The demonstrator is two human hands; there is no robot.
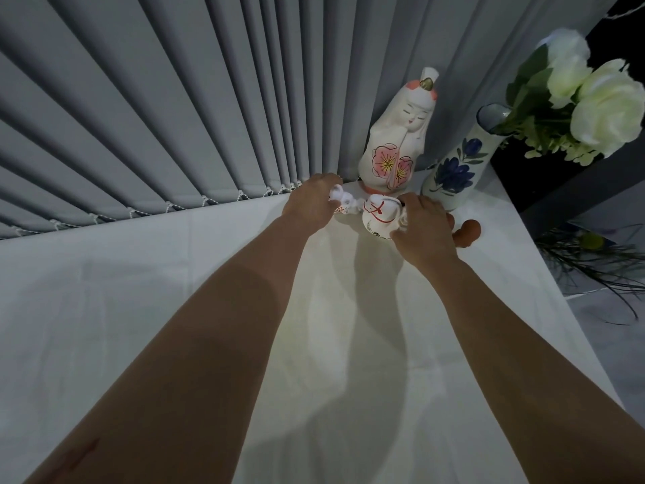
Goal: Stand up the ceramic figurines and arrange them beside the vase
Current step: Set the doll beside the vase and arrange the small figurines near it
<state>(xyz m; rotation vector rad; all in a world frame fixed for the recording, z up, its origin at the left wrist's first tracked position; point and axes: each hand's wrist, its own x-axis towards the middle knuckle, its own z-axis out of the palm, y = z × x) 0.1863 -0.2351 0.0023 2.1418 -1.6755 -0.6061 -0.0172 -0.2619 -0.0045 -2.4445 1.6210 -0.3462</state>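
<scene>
**A:** From the head view, where do we stand? Our right hand is on the round white figurine with the red painted lines, on the white tablecloth just in front of the tall doll figurine.

**B:** Yes, our fingers are curled around its right side, grasping it. It sits to the left of that hand, between our two hands, and it looks tipped. Its long axis seems to run from near-left to far-right, with the painted face turned up toward us. That is our judgement; the hand hides its far end.

**A:** And our left hand?

**B:** Closed over the small white figurine with red dots, just left of the round one. Most of it is hidden under the fingers, so we cannot tell which way it points or whether it stands.

**A:** Which hand is nearer the vase?

**B:** The right. The vase with blue flowers stands upright just beyond it, to the right of the tall doll, which is already standing.

**A:** So the next move turns on the round one.

**B:** We think so: swing its base down onto the cloth. A brown figurine shows partly behind our right hand; we cannot tell how it lies.
</scene>
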